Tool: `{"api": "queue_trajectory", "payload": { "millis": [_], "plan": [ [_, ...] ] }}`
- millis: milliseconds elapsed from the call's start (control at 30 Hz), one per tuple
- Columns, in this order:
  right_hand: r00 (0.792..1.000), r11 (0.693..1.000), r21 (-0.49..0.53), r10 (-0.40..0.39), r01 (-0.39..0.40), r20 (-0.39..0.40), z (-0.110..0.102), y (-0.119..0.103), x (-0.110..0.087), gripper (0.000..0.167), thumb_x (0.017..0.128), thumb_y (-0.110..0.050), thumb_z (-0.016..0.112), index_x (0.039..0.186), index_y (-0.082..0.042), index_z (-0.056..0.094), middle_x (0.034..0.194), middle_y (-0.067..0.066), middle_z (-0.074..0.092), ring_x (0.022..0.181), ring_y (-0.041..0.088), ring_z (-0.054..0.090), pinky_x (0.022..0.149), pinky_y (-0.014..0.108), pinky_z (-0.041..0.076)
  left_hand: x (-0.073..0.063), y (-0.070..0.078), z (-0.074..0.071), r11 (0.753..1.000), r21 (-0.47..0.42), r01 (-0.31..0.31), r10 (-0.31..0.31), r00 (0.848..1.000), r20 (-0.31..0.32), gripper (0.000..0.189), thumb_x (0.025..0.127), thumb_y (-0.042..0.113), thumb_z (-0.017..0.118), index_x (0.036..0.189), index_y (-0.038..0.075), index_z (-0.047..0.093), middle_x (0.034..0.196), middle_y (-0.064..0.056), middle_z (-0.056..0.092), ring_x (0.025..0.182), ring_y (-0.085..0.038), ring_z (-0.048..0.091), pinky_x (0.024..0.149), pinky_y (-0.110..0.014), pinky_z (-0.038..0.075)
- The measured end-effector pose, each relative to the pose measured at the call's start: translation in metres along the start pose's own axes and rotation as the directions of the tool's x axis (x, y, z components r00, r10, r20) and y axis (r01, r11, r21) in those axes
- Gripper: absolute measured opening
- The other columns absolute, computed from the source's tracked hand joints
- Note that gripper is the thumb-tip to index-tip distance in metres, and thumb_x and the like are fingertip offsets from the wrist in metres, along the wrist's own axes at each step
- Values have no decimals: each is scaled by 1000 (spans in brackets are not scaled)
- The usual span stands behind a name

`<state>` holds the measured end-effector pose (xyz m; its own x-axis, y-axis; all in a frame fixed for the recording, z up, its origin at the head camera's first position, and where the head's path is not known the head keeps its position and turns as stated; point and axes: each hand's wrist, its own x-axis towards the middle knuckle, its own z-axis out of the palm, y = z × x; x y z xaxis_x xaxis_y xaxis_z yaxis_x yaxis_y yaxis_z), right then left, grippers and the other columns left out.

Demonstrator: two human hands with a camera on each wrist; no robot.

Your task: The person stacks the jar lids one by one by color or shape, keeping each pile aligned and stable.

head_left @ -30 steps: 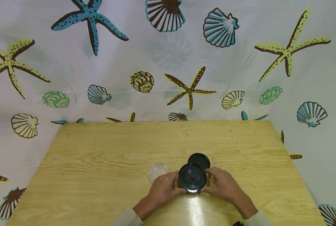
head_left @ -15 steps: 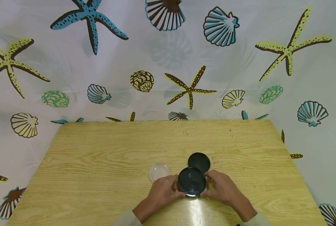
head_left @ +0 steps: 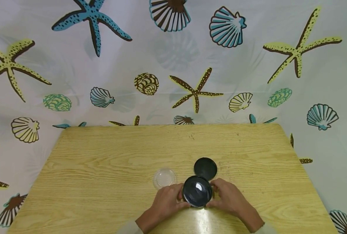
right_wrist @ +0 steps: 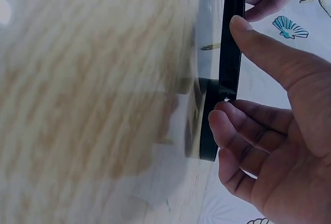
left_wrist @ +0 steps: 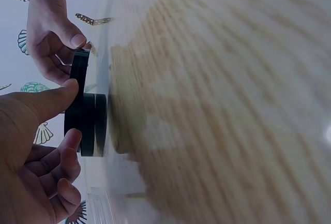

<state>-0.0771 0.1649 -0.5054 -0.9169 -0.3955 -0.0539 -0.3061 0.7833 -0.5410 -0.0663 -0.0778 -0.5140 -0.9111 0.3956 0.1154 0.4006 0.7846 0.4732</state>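
Both hands hold a glossy black round lid point(head_left: 197, 195) near the front of the table. My left hand point(head_left: 167, 198) grips its left edge between thumb and fingers, while the right hand point(head_left: 231, 199) pinches the right edge. Seen edge-on in the left wrist view, the lid point(left_wrist: 78, 71) is a thin disc with a short rim, raised off the tabletop. Just behind it a second black round piece point(head_left: 205, 167) lies flat, its near edge partly covered in the head view. A clear plastic round lid point(head_left: 164, 177) lies beyond the left hand's knuckles.
The light wood-grain table point(head_left: 103, 156) carries these pieces. A white cloth point(head_left: 120, 65) printed with starfish and shells hangs behind it and along both sides. Light glares off the tabletop in front of the hands.
Both hands have drawn the held black lid slightly toward the person and tilted it, so the glare sits on its face. More of the black piece behind shows.
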Motion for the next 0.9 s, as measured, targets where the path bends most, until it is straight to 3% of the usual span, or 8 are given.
{"api": "queue_trajectory", "payload": {
  "millis": [333,600,900],
  "plan": [
    [1000,1000,-22,-6,6,-2,5,-2,-3,63,59,-40,88,107,-10,62,90,-6,59,73,5,49,65,24,44,-7,-1,0,1000,8,14,-14,1000,10,42,62,44,84,72,18,52,64,10,52,55,3,36,50,-16,29],
    [999,998,-61,-31,32,26,8,-3,-3,64,60,-43,87,107,-7,62,93,-3,61,81,10,57,70,30,48,-9,-3,3,1000,-1,13,-13,1000,16,42,62,43,84,70,18,51,63,10,51,55,3,36,50,-16,28],
    [999,998,-63,-29,32,44,10,-3,-4,60,61,-46,86,104,-10,62,89,-7,57,78,7,51,67,27,45,-9,-3,4,1000,-14,18,-18,1000,25,42,63,42,84,69,17,51,61,10,50,55,2,36,49,-17,28]
  ]
}}
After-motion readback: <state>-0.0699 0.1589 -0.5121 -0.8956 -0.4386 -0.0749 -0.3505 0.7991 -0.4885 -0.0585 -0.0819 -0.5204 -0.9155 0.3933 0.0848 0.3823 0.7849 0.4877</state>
